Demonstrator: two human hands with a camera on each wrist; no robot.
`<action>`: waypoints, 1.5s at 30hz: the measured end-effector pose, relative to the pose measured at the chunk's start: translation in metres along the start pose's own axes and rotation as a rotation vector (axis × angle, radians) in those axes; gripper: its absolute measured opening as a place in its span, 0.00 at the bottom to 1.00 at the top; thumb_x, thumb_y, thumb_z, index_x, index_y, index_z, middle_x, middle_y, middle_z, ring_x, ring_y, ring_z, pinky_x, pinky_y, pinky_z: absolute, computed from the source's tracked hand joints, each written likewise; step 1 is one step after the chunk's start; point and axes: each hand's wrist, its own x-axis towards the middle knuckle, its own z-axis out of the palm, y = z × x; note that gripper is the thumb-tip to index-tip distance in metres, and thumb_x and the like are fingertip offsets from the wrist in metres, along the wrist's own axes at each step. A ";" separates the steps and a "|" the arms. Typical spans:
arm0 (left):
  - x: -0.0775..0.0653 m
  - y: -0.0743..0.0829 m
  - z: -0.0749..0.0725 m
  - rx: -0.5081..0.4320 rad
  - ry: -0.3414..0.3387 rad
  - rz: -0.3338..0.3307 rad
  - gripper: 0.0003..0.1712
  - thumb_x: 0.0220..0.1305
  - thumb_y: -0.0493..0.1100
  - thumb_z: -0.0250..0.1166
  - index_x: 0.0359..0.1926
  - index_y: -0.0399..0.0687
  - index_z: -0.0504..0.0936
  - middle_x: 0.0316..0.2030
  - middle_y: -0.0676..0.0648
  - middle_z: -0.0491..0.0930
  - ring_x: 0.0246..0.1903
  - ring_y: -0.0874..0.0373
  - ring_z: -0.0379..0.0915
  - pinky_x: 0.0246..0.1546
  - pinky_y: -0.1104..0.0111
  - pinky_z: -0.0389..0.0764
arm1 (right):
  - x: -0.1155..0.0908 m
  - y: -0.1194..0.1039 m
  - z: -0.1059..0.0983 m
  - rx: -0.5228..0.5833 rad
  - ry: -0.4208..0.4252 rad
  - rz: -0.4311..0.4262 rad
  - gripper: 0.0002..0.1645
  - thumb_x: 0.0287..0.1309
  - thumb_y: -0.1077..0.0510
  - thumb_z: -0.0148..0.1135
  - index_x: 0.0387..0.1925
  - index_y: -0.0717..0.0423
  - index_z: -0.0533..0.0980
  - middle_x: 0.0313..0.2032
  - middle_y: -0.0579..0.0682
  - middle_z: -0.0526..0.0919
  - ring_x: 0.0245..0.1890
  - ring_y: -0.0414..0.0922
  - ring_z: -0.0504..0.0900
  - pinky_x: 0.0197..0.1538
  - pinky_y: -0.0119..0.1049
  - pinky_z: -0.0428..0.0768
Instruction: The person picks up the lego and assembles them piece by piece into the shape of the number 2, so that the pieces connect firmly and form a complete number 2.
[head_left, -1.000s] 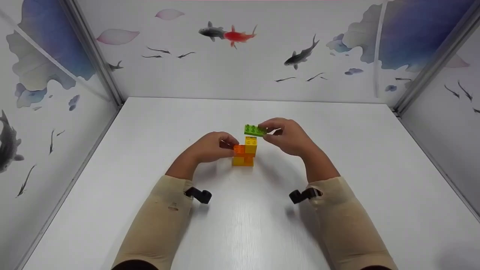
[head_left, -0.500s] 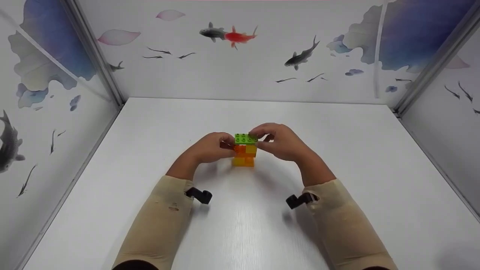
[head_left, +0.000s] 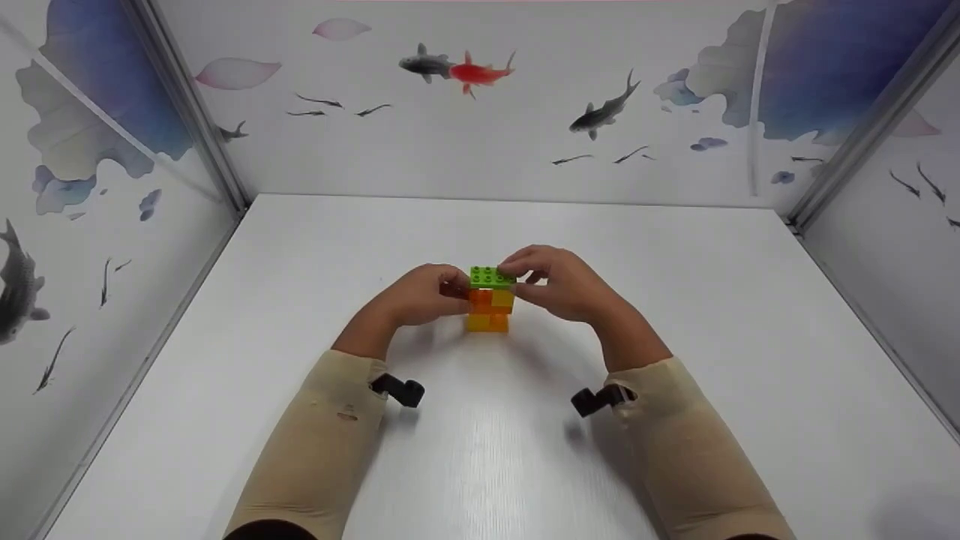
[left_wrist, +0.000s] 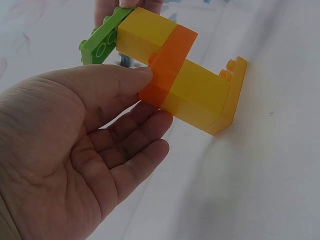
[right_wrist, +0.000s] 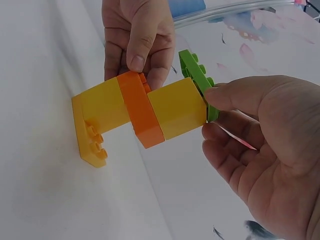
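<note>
A zigzag stack of toy building bricks stands at the middle of the table. Its bottom is a flat orange-yellow brick point(left_wrist: 234, 97), then a yellow brick point(left_wrist: 197, 92), a flat orange brick point(right_wrist: 142, 110) and an upper yellow brick point(right_wrist: 177, 107). My left hand point(head_left: 424, 296) pinches one end of the orange brick between thumb and fingers. At the top, my right hand point(head_left: 562, 281) pinches a flat green brick point(head_left: 487, 279) by its right end. The green brick lies against the upper yellow one and juts out to the left; whether it is fully seated I cannot tell.
The white table point(head_left: 480, 435) reaches to a back wall point(head_left: 495, 150) painted with fish and petals. Side walls rise at left and right. A black wrist mount point(head_left: 401, 391) sticks out from the left sleeve, another black mount point(head_left: 600, 400) from the right.
My right hand has brought the green brick left and down onto the top of the stack, then stayed there over the last half second. My left hand has kept its grip on the orange brick.
</note>
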 end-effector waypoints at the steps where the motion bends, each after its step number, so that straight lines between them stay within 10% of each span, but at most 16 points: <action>1: 0.000 0.000 0.000 -0.001 -0.001 0.000 0.17 0.70 0.49 0.73 0.56 0.53 0.85 0.56 0.50 0.85 0.56 0.51 0.80 0.66 0.57 0.82 | 0.000 0.000 0.000 -0.007 -0.001 0.002 0.20 0.71 0.57 0.68 0.61 0.43 0.86 0.60 0.43 0.86 0.58 0.51 0.84 0.60 0.47 0.86; 45: 0.003 -0.002 0.001 0.019 0.006 -0.011 0.19 0.70 0.49 0.73 0.58 0.54 0.85 0.56 0.51 0.85 0.56 0.52 0.80 0.65 0.58 0.83 | -0.007 0.013 -0.006 0.110 0.054 0.006 0.24 0.70 0.53 0.71 0.65 0.40 0.82 0.64 0.48 0.83 0.63 0.55 0.83 0.71 0.53 0.81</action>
